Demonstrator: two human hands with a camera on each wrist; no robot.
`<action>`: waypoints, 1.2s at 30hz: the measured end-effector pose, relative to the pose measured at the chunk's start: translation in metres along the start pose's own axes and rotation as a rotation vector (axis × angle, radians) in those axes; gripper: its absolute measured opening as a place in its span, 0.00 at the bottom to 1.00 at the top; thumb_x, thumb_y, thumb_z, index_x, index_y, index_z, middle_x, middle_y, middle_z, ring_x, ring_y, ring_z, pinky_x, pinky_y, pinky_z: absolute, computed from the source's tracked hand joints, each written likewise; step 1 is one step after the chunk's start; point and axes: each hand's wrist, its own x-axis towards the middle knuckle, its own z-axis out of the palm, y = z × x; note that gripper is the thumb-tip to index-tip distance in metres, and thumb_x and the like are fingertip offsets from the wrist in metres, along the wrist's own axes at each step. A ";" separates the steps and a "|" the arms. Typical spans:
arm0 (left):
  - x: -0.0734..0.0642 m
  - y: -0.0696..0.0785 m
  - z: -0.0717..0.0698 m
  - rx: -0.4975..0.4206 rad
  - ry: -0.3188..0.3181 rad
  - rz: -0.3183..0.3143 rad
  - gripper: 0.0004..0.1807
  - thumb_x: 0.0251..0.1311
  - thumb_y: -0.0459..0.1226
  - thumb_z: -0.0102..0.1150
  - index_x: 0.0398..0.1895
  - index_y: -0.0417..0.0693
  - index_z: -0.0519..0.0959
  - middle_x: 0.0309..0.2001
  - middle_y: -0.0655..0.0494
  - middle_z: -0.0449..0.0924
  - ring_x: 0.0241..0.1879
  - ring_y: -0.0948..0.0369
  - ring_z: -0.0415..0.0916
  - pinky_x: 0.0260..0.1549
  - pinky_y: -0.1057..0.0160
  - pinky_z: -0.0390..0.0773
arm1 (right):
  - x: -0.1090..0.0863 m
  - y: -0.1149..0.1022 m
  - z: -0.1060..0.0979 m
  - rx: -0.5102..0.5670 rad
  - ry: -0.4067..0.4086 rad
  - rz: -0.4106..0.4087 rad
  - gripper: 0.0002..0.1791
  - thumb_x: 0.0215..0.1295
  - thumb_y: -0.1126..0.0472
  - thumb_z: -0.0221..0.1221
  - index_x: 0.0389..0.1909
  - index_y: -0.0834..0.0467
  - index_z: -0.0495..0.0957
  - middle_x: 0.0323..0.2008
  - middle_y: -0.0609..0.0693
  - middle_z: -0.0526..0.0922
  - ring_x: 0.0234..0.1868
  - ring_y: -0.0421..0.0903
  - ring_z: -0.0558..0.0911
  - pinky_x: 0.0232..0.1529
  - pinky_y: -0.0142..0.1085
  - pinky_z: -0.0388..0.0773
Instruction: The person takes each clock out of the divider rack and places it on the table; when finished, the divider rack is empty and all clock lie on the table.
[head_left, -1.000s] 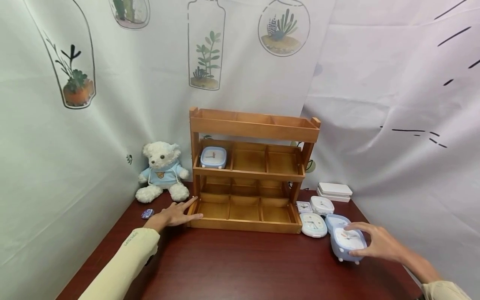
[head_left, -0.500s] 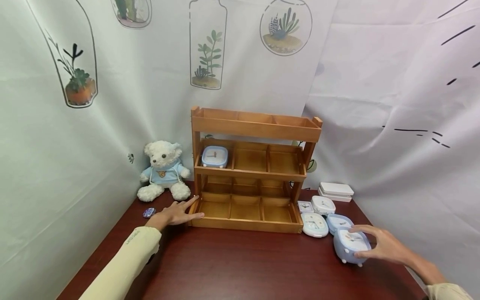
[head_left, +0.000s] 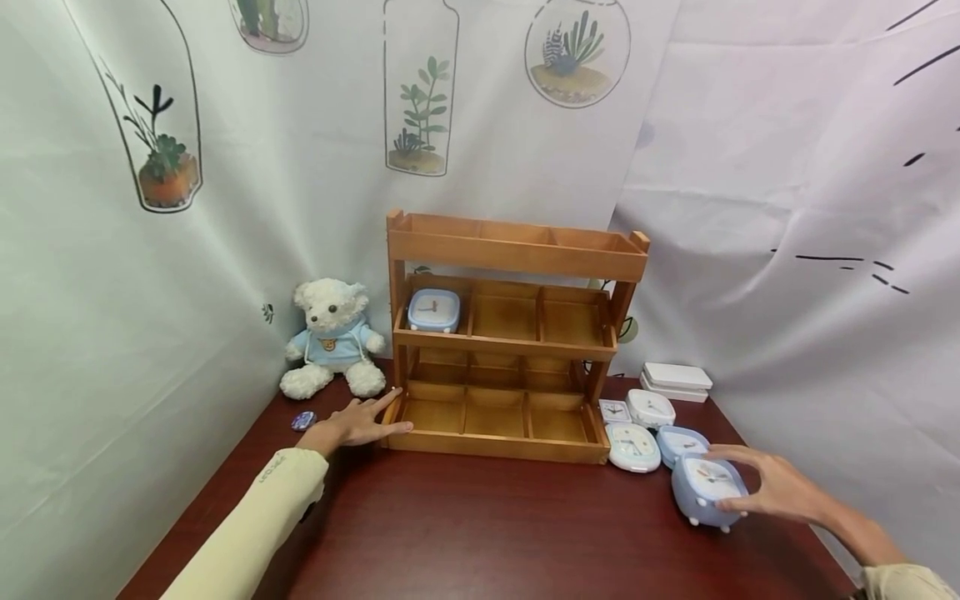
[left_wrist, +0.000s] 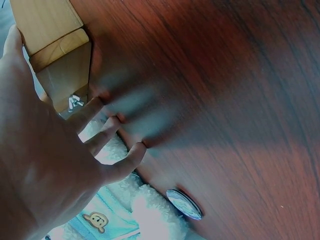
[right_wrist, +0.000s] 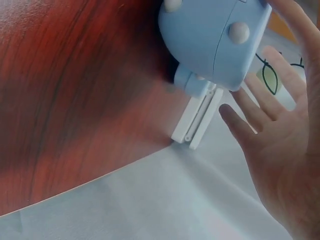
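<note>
My left hand (head_left: 363, 423) rests with spread fingers at the lower left corner of a wooden three-tier shelf (head_left: 495, 451); its thumb lies along the front board. In the left wrist view, the fingertips of that hand (left_wrist: 55, 150) touch the table beside the shelf's end. At the right, my right hand (head_left: 783, 490) grips a blue alarm clock (head_left: 693, 497) between thumb and fingers. The right wrist view shows this clock's underside with round white feet; whether it touches the table I cannot tell. Another blue clock (head_left: 432, 310) sits in the middle tier's left compartment.
Beside the shelf's right end lie a small square clock (head_left: 615, 411), a white clock (head_left: 651, 407), a pale rounded clock (head_left: 632, 447) and a blue clock (head_left: 678, 441). White boxes (head_left: 677, 376) are stacked behind. A teddy bear (head_left: 333, 337) and a small patterned disc (head_left: 303, 421) are left.
The right hand has shifted the gripped blue alarm clock slightly right and toward the front, away from the other blue clock. The left hand stays on the shelf. The head view has drifted slightly.
</note>
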 end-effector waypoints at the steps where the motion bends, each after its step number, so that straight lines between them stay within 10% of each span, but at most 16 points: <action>1: 0.000 0.000 0.000 0.002 -0.001 0.000 0.56 0.61 0.77 0.46 0.86 0.62 0.48 0.78 0.35 0.57 0.75 0.27 0.51 0.58 0.19 0.58 | 0.001 -0.001 -0.001 0.002 0.005 0.002 0.39 0.40 0.40 0.83 0.57 0.44 0.85 0.54 0.47 0.86 0.55 0.36 0.81 0.42 0.44 0.80; 26: 0.006 -0.005 0.002 -0.008 -0.028 -0.003 0.60 0.56 0.82 0.42 0.86 0.64 0.45 0.80 0.34 0.53 0.76 0.26 0.45 0.61 0.18 0.53 | 0.093 -0.058 -0.022 0.052 0.056 -0.179 0.40 0.50 0.46 0.81 0.65 0.52 0.81 0.60 0.48 0.85 0.60 0.54 0.82 0.53 0.54 0.80; 36: 0.003 -0.002 0.000 -0.007 -0.015 -0.002 0.58 0.60 0.78 0.46 0.86 0.61 0.47 0.79 0.34 0.56 0.76 0.26 0.47 0.59 0.18 0.55 | 0.136 -0.083 -0.028 0.131 0.073 -0.274 0.38 0.53 0.50 0.80 0.66 0.51 0.80 0.60 0.47 0.85 0.60 0.49 0.83 0.59 0.30 0.75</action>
